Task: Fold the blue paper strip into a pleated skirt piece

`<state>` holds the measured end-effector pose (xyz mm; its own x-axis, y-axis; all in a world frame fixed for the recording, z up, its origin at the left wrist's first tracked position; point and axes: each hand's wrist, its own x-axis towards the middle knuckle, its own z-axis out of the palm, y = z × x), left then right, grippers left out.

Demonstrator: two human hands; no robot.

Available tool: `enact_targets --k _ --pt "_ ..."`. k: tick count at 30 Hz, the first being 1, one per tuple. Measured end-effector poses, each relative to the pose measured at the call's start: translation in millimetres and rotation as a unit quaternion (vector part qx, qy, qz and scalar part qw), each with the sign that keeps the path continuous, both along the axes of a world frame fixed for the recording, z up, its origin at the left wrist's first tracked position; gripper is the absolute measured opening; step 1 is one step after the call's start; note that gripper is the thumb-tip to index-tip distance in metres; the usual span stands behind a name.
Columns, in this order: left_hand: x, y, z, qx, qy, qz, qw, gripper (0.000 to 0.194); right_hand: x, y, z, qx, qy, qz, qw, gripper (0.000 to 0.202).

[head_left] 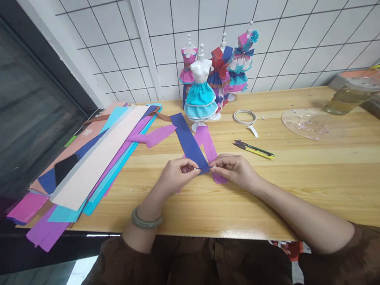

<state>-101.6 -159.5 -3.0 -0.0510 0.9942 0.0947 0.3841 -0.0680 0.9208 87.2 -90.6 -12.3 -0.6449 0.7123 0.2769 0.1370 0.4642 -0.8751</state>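
Two grips in my view, both pinched, thumb to fingertips, no visible gap. Left grip (182, 174) has the left side of a gathered fold at the near end of the dark blue strip (186, 136); right grip (231, 167) has the other side, just beside it. I see small white spots at the fingertips, too small to tell what they are. Rest of the strip runs away from both grips, flat, slanting slightly left, far end short of the dress forms. Purple strip (207, 142) lies partly under the blue one, its near end poking out by the right grip. Another purple strip (161, 136) sits beyond the left grip, leading to a pile of coloured strips, pale one (102, 156) on top. Green bangle (146, 218) on the wrist behind the left grip.

Beyond both grips I get four dress forms: nearest one (201, 99) bare white on top, turquoise tiered skirt; three more dressed ones behind. Ahead and right of the right grip: yellow-black cutting tool (254, 149), then a tape roll (234, 117) with its end loose. Farther right, a clear plate (290, 131) with small bits, then a tilted-looking cup (352, 95) of yellowish liquid, all on the wooden worktop (321, 181).
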Motion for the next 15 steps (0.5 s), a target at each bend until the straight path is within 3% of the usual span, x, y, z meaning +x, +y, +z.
enact_targets --k 15 --pt "-4.3 1.4 -2.8 -0.040 -0.133 -0.012 0.990 0.028 2.6 0.2 1.3 -0.097 0.015 -0.033 0.995 0.026"
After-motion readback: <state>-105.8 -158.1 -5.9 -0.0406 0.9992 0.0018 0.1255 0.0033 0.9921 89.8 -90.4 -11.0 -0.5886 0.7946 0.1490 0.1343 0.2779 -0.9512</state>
